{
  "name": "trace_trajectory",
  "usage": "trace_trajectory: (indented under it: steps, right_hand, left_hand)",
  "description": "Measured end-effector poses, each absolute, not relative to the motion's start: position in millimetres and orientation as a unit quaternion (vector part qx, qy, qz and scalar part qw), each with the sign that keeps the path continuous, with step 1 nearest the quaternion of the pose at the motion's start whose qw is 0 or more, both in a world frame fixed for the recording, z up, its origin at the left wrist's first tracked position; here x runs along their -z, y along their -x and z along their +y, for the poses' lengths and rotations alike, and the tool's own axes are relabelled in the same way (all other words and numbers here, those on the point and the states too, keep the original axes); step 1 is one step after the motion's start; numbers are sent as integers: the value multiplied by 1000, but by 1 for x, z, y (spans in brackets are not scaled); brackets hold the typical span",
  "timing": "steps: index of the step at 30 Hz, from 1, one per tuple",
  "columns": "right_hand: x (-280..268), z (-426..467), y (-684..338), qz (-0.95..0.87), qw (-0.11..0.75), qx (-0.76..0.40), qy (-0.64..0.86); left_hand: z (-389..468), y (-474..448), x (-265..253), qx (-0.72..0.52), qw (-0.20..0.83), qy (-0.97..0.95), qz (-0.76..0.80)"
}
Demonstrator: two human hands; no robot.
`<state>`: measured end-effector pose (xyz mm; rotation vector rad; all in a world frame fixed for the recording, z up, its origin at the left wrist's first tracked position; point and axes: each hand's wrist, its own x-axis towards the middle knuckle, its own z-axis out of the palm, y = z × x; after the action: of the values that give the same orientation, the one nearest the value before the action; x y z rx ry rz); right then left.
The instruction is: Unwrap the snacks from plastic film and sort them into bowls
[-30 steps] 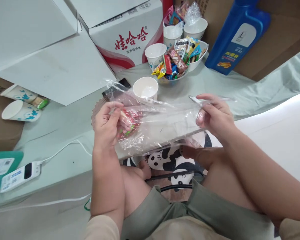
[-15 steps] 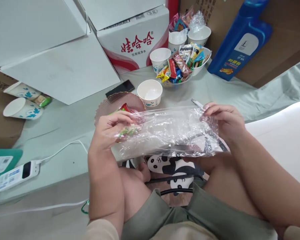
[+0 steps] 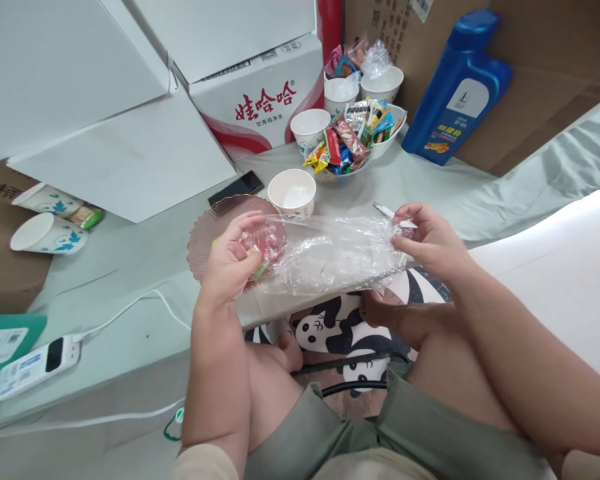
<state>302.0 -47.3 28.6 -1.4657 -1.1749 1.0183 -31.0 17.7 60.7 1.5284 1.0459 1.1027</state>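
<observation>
A clear plastic bag [image 3: 325, 260] is stretched between my two hands above the table's front edge. My left hand [image 3: 235, 257] is closed on its left end, over a pink ribbed plate [image 3: 205, 233] with a gold rim. Red and green wrapped pieces on the plate show blurred through the film. My right hand [image 3: 427, 240] pinches the bag's other end. Just beyond it lies a slim white pen-like item [image 3: 384, 211], partly hidden by the film. A white paper bowl [image 3: 293, 193] stands behind the bag.
Wrapped snacks fill a clear bowl [image 3: 343, 172], with paper cups [image 3: 310, 130] behind. A blue bottle [image 3: 457, 93] leans by a cardboard box [image 3: 550, 80]. White boxes [image 3: 275, 93] line the back. A phone [image 3: 236, 187] lies near the plate; a white power bank [image 3: 37, 367] with cable sits left.
My hands have drawn slightly closer together, and the bag has bunched and lifted its lower edge. The camera view has shifted a little, with the far objects lower and further left.
</observation>
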Motion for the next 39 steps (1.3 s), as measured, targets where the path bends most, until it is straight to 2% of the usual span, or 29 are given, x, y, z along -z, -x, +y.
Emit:
trace_trajectory:
  steps: [2, 6, 8, 10, 12, 14, 15, 17, 21, 24, 28, 32, 35, 39]
  right_hand:
    - [-26, -46, -309, -470, 486, -377, 633]
    - [-31, -44, -313, -476, 551, -196, 657]
    - [-39, -42, -303, -548, 540, -223, 599]
    - [-44, -38, -284, -631, 447, -371, 514]
    - [-46, -34, -262, -669, 279, -536, 433]
    - [-45, -31, -246, -660, 142, -626, 390]
    - [-44, -31, -242, -648, 121, -640, 394]
    - [-42, -33, -241, -615, 188, -628, 439]
    - [-43, -41, -257, -516, 413, -531, 530]
    - [-44, -44, -263, -487, 473, -486, 551]
    - [-39, -42, -258, -479, 494, -424, 589]
    - [-31, -41, -255, -487, 484, -417, 596]
    - [-29, -40, -259, -500, 417, -470, 596]
    - [-29, -40, -258, -522, 325, -510, 601]
  left_hand:
    - [16, 32, -62, -420, 519, -620, 412]
    - [13, 33, -64, -363, 587, -620, 374]
    - [12, 31, -64, -318, 622, -631, 337]
    - [10, 26, -63, -266, 649, -648, 295]
    - [8, 21, -61, -234, 658, -665, 265]
    - [6, 15, -59, -255, 651, -669, 253]
    - [6, 13, -58, -288, 643, -663, 253]
    - [5, 8, -54, -367, 633, -631, 258]
    - [-3, -12, -45, -435, 668, -525, 298]
    - [-16, -36, -37, -406, 727, -435, 344]
    - [-24, -64, -30, -311, 783, -388, 373]
    - [-10, -69, -28, -308, 700, -452, 458]
    - [3, -59, -29, -327, 670, -455, 486]
    - [8, -45, -30, -309, 709, -432, 463]
